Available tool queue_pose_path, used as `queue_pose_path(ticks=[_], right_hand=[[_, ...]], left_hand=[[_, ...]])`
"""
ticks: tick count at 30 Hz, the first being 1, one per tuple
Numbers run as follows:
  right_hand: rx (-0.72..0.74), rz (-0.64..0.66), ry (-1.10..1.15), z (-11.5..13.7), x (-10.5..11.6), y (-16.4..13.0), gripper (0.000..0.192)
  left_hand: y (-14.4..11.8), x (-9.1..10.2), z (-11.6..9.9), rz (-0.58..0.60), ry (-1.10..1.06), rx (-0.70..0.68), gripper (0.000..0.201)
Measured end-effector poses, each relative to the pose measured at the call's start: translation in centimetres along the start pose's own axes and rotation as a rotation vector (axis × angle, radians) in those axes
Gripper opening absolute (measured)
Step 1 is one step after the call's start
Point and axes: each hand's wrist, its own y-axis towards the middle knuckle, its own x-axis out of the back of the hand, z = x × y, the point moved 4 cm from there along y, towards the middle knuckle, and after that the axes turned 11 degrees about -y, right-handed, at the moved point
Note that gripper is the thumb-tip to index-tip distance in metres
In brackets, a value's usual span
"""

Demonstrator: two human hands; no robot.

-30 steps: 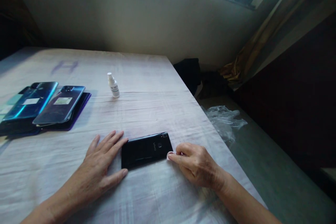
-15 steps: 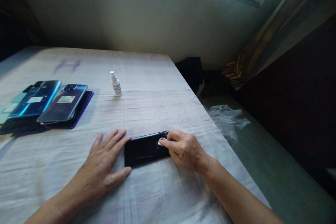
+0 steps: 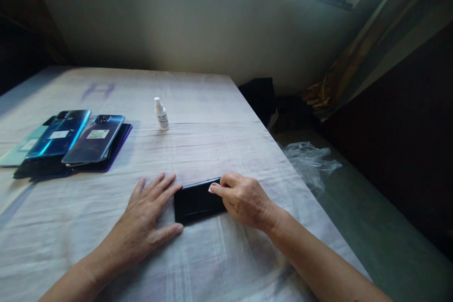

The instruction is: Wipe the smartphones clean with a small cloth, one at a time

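A black smartphone [image 3: 198, 204] lies flat on the cloth-covered table [image 3: 198, 151], its glossy side up. My left hand [image 3: 148, 212] is spread on the cloth, with thumb and a fingertip touching the phone's left end. The fingers of my right hand [image 3: 246, 200] are pinched on a small white wipe [image 3: 213, 188], pressed to the phone's surface. That hand covers the phone's right end. Beyond the phone stands an upright white dropper-like bottle [image 3: 162, 115] with a printed label.
Several phones lie overlapped at the left, among them a blue one [image 3: 60, 134] and a dark one [image 3: 95, 141] with white stickers. Past the table's right edge, a clear plastic bag [image 3: 311, 158] rests lower down. A wall [image 3: 159, 19] stands behind the table.
My right hand has slid the wipe slightly left along the phone, now covering the camera end. My left hand stays at the phone's left end. The whole view has shifted a little.
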Motion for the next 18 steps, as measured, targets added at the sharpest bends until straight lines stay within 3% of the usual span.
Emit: queue_pose_path(ticks=[11, 18], right_hand=[[0.034, -0.004, -0.006, 0.9, 0.1, -0.3, 0.026], [-0.028, 0.03, -0.037, 0.5, -0.5, 0.9, 0.027]], left_hand=[[0.2, 0.0, -0.2, -0.004, -0.004, 0.01, 0.073], [0.1, 0.0, -0.2, 0.014, -0.009, 0.016, 0.073]])
